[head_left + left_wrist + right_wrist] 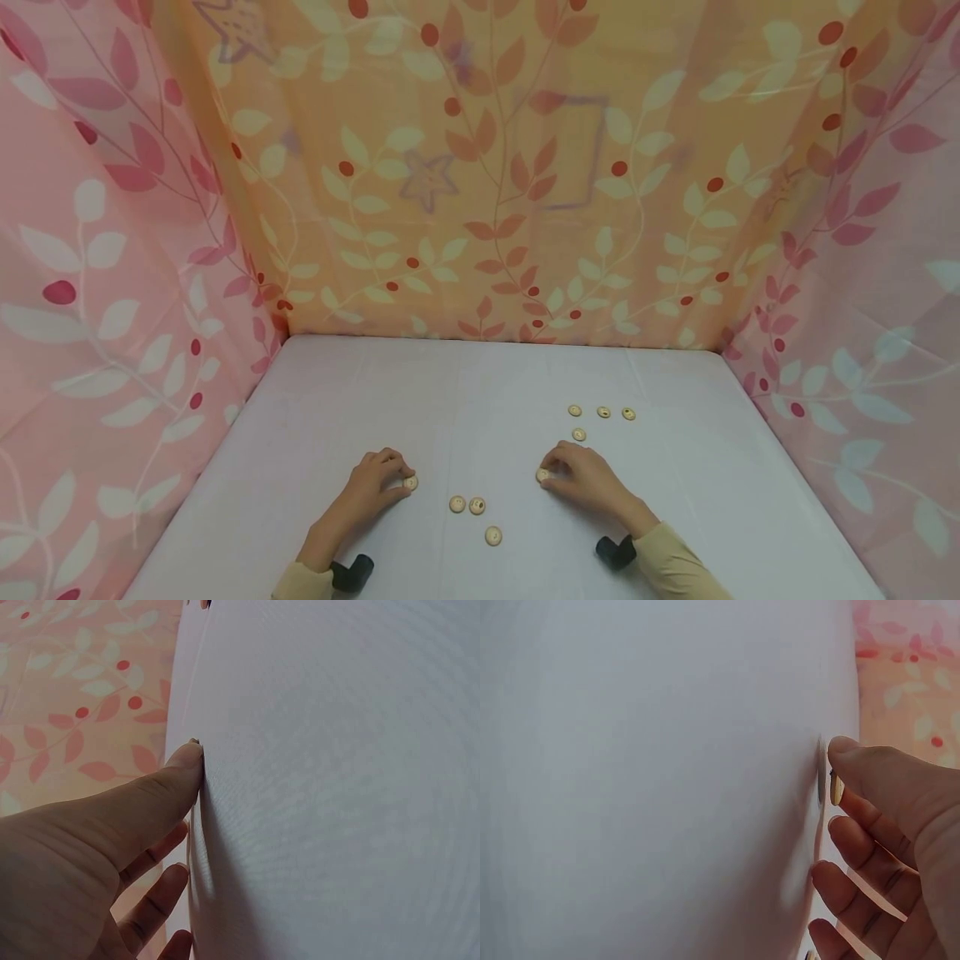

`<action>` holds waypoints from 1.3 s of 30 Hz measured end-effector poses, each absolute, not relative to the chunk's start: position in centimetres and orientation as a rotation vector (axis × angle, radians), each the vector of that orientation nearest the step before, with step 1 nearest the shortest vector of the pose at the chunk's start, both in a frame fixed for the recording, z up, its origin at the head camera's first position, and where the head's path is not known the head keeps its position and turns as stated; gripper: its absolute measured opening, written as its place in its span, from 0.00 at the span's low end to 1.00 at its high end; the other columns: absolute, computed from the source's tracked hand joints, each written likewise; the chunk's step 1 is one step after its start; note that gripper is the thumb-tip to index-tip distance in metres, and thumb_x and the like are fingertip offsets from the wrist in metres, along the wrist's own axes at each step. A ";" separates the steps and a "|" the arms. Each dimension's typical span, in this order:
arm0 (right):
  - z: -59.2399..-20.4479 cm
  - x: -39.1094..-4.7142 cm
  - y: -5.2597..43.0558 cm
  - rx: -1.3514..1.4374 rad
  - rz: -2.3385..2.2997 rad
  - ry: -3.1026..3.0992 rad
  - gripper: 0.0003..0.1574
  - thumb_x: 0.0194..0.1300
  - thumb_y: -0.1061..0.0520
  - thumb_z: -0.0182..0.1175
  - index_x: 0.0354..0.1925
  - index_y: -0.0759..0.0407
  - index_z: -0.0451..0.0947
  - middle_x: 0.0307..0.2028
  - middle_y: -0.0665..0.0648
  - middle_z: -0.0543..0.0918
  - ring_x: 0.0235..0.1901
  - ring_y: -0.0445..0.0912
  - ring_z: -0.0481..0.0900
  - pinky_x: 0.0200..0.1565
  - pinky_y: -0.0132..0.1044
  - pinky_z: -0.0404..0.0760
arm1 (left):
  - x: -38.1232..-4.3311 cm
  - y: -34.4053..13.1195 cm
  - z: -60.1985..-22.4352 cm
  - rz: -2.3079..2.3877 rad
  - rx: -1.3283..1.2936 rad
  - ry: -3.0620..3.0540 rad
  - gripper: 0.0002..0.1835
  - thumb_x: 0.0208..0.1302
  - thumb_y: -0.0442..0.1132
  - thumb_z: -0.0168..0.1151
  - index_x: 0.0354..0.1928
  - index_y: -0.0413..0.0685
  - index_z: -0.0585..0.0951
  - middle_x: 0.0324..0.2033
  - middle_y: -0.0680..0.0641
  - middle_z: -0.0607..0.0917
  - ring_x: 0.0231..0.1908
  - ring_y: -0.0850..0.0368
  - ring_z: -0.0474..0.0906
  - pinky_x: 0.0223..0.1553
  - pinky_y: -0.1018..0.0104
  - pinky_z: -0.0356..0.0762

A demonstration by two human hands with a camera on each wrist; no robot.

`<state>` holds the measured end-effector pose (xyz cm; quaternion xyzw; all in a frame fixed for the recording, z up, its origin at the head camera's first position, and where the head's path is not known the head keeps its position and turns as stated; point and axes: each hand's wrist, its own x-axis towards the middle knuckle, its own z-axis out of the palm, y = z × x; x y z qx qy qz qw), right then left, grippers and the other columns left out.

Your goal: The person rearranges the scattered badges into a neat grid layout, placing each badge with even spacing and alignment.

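Note:
My left hand (pixel 372 485) is low over the white table, left of the middle. Between its thumb and index fingertip it pinches a small round wooden disc (pixel 410 482); in the left wrist view the thumb (pixel 169 780) hides that disc. To the right, my right hand (pixel 585 477) pinches another wooden disc (pixel 542 475), which the right wrist view shows edge-on (pixel 836 788), close over the tabletop. Between the hands lie a pair of discs side by side (pixel 457 504) and a single disc (pixel 492 536) nearer the front.
Beyond the right hand, a row of three discs (pixel 603 412) lies on the white table (pixel 360 383), with one more disc (pixel 579 434) just in front of its left end. Floral curtains (pixel 495 192) enclose the table at the back and both sides. Black wrist mounts (pixel 617 552) hang below both wrists.

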<state>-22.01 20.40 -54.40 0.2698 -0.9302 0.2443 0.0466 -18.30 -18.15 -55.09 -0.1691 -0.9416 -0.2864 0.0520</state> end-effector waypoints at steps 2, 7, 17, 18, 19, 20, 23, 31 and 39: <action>-54.4 -22.1 20.8 0.813 0.725 -2.841 0.09 0.54 0.45 0.67 0.34 0.41 0.78 0.30 0.37 0.76 0.31 0.34 0.72 0.36 0.33 0.70 | -18.3 -18.2 -55.1 -0.879 -0.509 -2.864 0.09 0.51 0.42 0.69 0.36 0.57 0.81 0.41 0.58 0.76 0.45 0.53 0.70 0.44 0.50 0.67; -54.4 -22.2 21.7 0.766 0.664 -2.865 0.10 0.53 0.44 0.67 0.33 0.41 0.78 0.30 0.37 0.76 0.31 0.32 0.72 0.37 0.34 0.71 | -18.2 -18.2 -55.1 -0.891 -0.514 -2.860 0.09 0.51 0.42 0.69 0.36 0.58 0.81 0.41 0.58 0.76 0.45 0.54 0.69 0.44 0.50 0.66; -54.4 -22.6 23.7 0.711 0.620 -2.843 0.12 0.51 0.46 0.69 0.34 0.44 0.79 0.31 0.39 0.77 0.30 0.34 0.72 0.35 0.34 0.71 | -18.3 -18.3 -55.4 -0.892 -0.488 -2.869 0.10 0.51 0.43 0.69 0.36 0.58 0.81 0.41 0.59 0.76 0.46 0.55 0.69 0.46 0.50 0.66; -54.4 -22.6 23.9 0.706 0.618 -2.839 0.12 0.51 0.46 0.69 0.34 0.44 0.79 0.31 0.39 0.77 0.30 0.34 0.72 0.35 0.34 0.71 | -18.3 -18.3 -55.4 -0.890 -0.493 -2.866 0.10 0.51 0.43 0.69 0.36 0.58 0.81 0.41 0.59 0.76 0.46 0.55 0.69 0.46 0.50 0.67; -54.4 -22.7 24.1 0.703 0.614 -2.837 0.12 0.51 0.46 0.69 0.34 0.45 0.78 0.30 0.39 0.76 0.30 0.34 0.71 0.34 0.33 0.70 | -18.3 -18.4 -55.4 -0.891 -0.498 -2.862 0.10 0.51 0.43 0.69 0.36 0.58 0.81 0.41 0.59 0.76 0.46 0.54 0.69 0.46 0.50 0.67; -54.3 -22.8 24.3 0.691 0.619 -2.839 0.12 0.52 0.46 0.69 0.34 0.45 0.78 0.30 0.39 0.76 0.29 0.35 0.71 0.34 0.33 0.70 | -18.3 -18.4 -55.4 -0.895 -0.505 -2.856 0.10 0.51 0.42 0.69 0.36 0.58 0.81 0.41 0.58 0.76 0.46 0.54 0.70 0.46 0.49 0.67; -54.4 -23.0 24.9 0.659 0.634 -2.839 0.12 0.52 0.47 0.69 0.35 0.45 0.78 0.29 0.40 0.75 0.29 0.35 0.70 0.34 0.32 0.70 | -18.3 -18.4 -55.4 -0.893 -0.521 -2.839 0.10 0.50 0.42 0.70 0.36 0.58 0.81 0.41 0.58 0.76 0.46 0.54 0.70 0.45 0.49 0.67; -54.5 -23.5 26.3 0.624 0.625 -2.772 0.13 0.50 0.51 0.71 0.34 0.48 0.79 0.28 0.41 0.75 0.28 0.35 0.71 0.31 0.32 0.70 | -18.3 -18.4 -55.6 -0.910 -0.535 -2.843 0.09 0.51 0.42 0.69 0.35 0.59 0.80 0.41 0.58 0.76 0.46 0.53 0.69 0.45 0.49 0.66; -54.7 -24.4 27.8 0.525 0.626 -2.810 0.12 0.51 0.51 0.70 0.34 0.50 0.79 0.27 0.42 0.75 0.27 0.36 0.70 0.30 0.32 0.70 | -18.2 -18.3 -55.4 -0.904 -0.530 -2.824 0.09 0.50 0.43 0.69 0.34 0.59 0.80 0.41 0.58 0.76 0.45 0.54 0.69 0.44 0.49 0.66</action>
